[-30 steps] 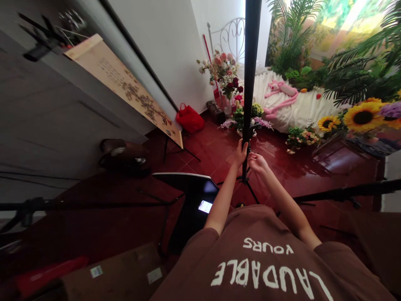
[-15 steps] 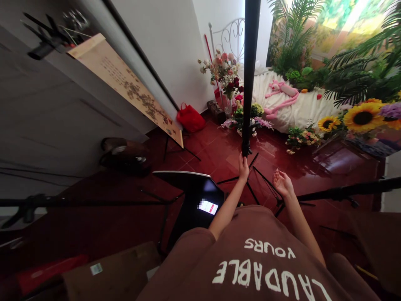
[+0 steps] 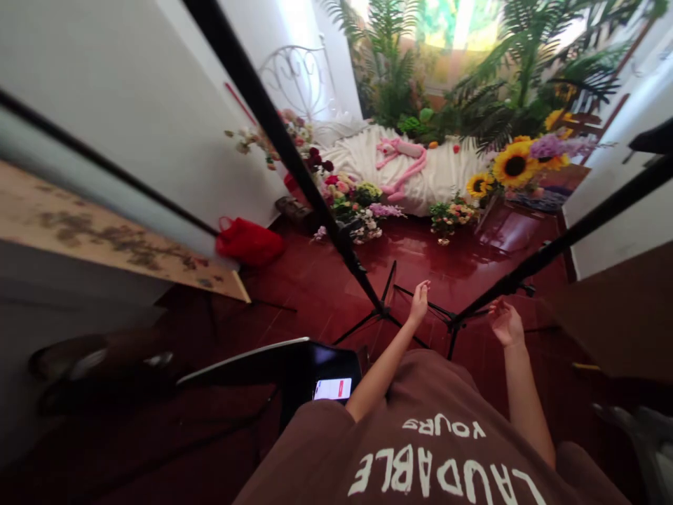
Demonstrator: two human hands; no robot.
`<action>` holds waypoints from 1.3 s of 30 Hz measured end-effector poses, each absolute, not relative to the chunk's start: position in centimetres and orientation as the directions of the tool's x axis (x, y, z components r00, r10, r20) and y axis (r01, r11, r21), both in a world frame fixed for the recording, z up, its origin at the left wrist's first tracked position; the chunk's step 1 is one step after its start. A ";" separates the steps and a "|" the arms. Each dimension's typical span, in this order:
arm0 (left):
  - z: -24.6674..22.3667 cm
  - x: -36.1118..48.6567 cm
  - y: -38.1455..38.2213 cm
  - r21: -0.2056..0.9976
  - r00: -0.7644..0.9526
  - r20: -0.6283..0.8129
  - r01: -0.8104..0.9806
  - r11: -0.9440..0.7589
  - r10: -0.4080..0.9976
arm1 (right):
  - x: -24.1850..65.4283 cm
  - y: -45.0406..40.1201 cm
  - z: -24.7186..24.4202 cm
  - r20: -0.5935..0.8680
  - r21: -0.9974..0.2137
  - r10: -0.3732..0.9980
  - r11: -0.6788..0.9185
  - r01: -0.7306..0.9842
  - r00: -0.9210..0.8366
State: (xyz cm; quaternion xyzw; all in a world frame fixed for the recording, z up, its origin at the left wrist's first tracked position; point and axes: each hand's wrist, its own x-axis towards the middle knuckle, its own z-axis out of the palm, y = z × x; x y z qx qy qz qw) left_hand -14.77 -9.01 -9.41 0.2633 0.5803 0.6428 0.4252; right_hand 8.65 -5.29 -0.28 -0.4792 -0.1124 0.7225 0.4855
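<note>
Our left hand (image 3: 419,303) and right hand (image 3: 506,324) are apart, fingers loosely open, between and beside two stands. We see the left stand (image 3: 341,242) and right stand (image 3: 552,251) as slim, matte-black poles with knobbed joints, legs splayed on glossy red floor tiles (image 3: 310,287); beyond lie flowers (image 3: 362,207) and white cloth (image 3: 446,175).

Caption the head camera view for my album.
Left hand and right hand, empty, near black stands; sunflowers beyond.
</note>
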 end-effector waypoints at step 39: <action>1.4 -0.3 0.4 0.950 0.142 0.279 0.104 -0.295 0.950 | 16.6 -0.1 3.2 0.313 -0.858 0.949 0.294 0.421 -0.024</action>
